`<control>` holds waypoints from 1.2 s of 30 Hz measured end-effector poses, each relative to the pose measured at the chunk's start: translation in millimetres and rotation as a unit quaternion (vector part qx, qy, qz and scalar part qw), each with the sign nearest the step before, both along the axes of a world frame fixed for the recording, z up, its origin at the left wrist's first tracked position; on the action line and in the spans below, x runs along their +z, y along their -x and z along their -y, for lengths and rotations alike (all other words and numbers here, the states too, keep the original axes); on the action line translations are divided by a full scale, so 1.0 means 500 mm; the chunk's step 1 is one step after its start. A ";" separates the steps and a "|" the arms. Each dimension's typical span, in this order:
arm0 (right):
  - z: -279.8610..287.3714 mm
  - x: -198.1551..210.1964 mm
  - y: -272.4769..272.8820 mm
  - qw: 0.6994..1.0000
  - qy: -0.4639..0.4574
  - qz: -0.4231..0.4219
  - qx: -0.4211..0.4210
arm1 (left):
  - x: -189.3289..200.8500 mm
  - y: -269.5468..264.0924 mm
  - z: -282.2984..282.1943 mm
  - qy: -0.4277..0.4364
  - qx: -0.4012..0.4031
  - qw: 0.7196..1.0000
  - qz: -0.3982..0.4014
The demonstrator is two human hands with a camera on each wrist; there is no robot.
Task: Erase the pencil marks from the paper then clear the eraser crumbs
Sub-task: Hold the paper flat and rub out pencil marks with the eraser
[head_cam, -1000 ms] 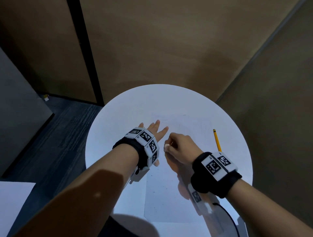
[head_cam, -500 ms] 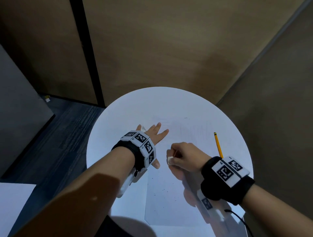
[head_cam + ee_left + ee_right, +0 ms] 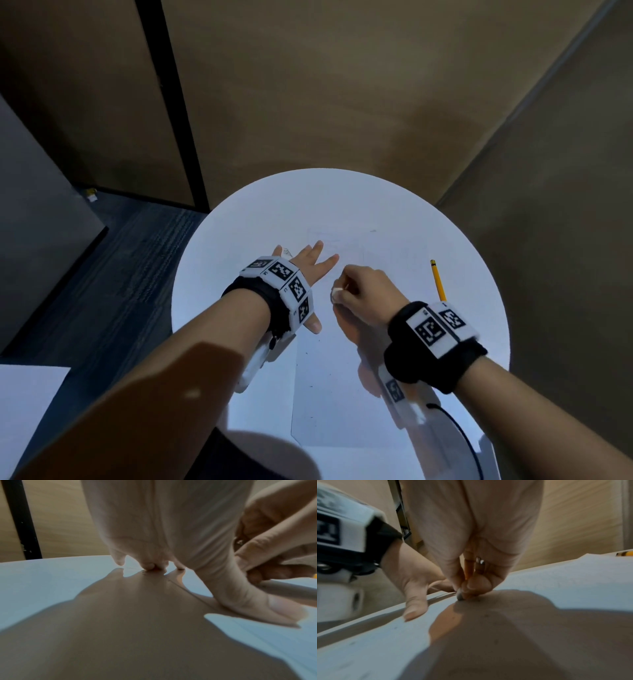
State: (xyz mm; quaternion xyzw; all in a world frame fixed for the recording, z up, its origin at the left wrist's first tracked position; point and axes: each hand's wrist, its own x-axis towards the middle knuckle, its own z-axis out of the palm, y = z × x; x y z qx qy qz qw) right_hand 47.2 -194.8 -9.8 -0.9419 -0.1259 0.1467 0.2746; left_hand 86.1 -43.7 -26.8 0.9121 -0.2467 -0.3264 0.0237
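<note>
Paper [image 3: 342,394], a white sheet lying flat on the round white table [image 3: 239,240] with its near edge toward the person, carries faint pencil lines toward its far end and dark eraser crumbs [image 3: 486,615] scattered over its middle. Pressed to the sheet near its left edge is a small white eraser [image 3: 336,294], pinched between the curled thumb and fingertips of the right hand [image 3: 363,294]; the wrist view shows the tip dirty and grey where it meets the paper. The left hand [image 3: 308,270] lies flat with fingers spread, thumb and fingertips bearing down on the sheet's left part just beside the eraser. To do this rubbing well, I would keep that flat hand pinning close to the strokes so the sheet cannot buckle, use short light passes running away from it, and turn the eraser to a cleaner face to avoid smearing. A yellow pencil [image 3: 437,279] rests well to the right, clear of the work.
</note>
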 end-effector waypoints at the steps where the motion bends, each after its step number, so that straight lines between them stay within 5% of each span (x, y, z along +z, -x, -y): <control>1: 0.000 -0.006 0.006 1.000 0.000 0.012 -0.003 | 0.001 0.001 0.000 0.003 0.002 1.000 0.001; 6: 0.006 0.016 0.023 0.994 0.063 -0.041 0.084 | -0.006 0.002 -0.008 0.013 0.002 1.000 0.002; 11: -0.011 0.000 0.000 1.000 0.012 0.016 -0.011 | 0.006 0.005 0.000 0.001 0.004 1.000 0.002; 16: 0.006 0.010 0.039 0.993 0.068 -0.028 0.091 | -0.001 0.006 -0.007 0.010 0.002 1.000 0.004; 22: 0.026 0.020 -0.010 0.999 -0.011 0.002 -0.041 | -0.003 0.008 -0.007 0.012 0.006 1.000 0.020; 29: 0.030 0.023 0.026 0.994 0.079 -0.030 0.071 | -0.004 0.008 -0.003 -0.010 -0.001 0.999 0.034; 36: 0.033 0.007 0.018 0.999 0.039 0.018 0.009 | -0.004 0.009 -0.003 -0.010 -0.004 0.999 0.045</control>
